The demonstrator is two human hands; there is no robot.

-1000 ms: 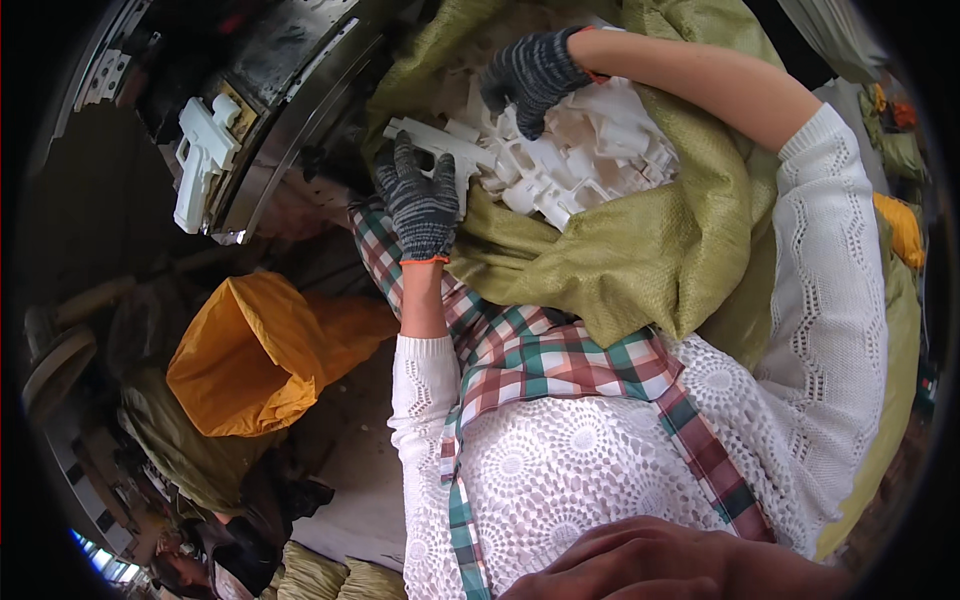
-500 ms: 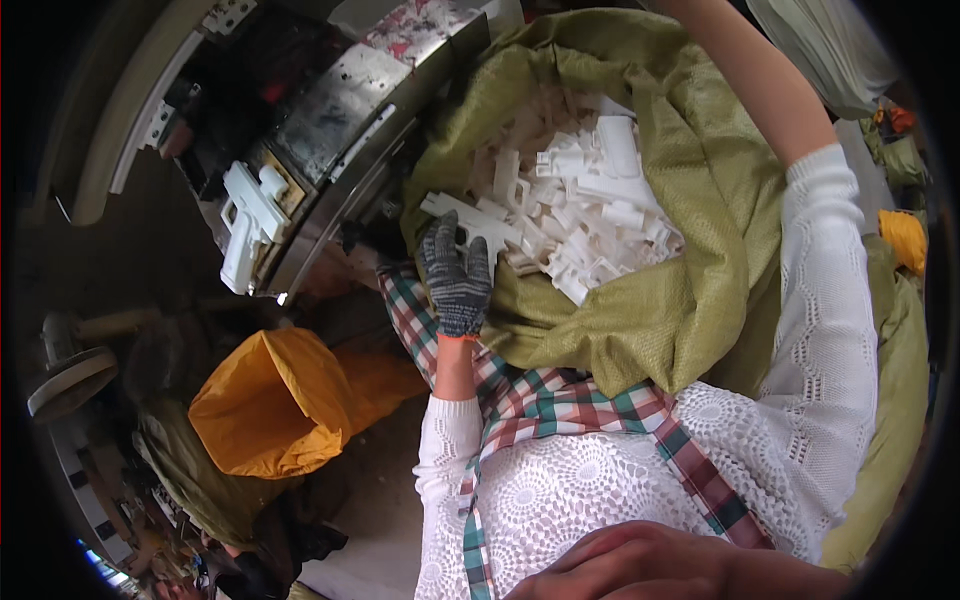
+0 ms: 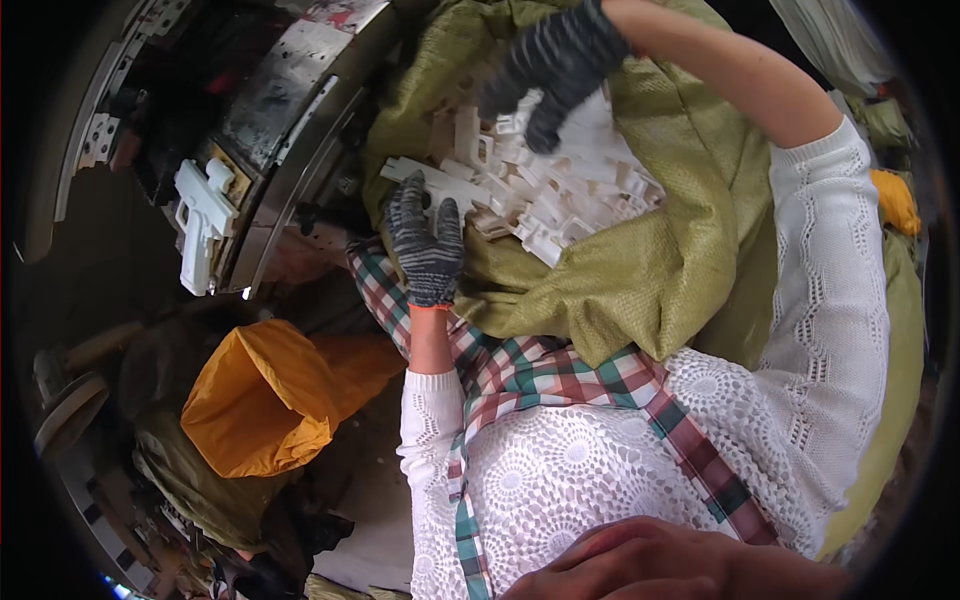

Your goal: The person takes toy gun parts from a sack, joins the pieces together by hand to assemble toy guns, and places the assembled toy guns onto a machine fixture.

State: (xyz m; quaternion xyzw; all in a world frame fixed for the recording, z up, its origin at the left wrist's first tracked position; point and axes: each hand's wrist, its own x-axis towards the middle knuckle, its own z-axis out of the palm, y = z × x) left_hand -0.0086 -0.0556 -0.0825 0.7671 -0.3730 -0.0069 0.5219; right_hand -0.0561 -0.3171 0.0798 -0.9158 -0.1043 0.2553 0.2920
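Note:
My left hand point(image 3: 426, 240), in a grey knitted glove, grips a white plastic pistol-shaped piece point(image 3: 432, 184) at the left side of an open olive-green woven sack point(image 3: 670, 295). Its fingers cover part of the piece. Inside the sack lies a heap of similar white plastic parts point(image 3: 590, 190). Above the heap's far side hovers my right hand point(image 3: 560, 75), gloved the same way and slightly blurred. Its fingers point down and stand apart, with nothing visibly held between them. Another white pistol-shaped piece point(image 3: 204, 215) rests on a fixture at the left.
A metal machine bench point(image 3: 290, 80) with a stained top borders the sack on the left. Below it an orange sack point(image 3: 265, 400) gapes open. Further green sacking point(image 3: 885, 370) lies along the right, and dark clutter fills the lower left.
My right hand has come into view from the top edge and swung down over the heap. My left hand keeps its grip on the piece. The whole view has shifted slightly.

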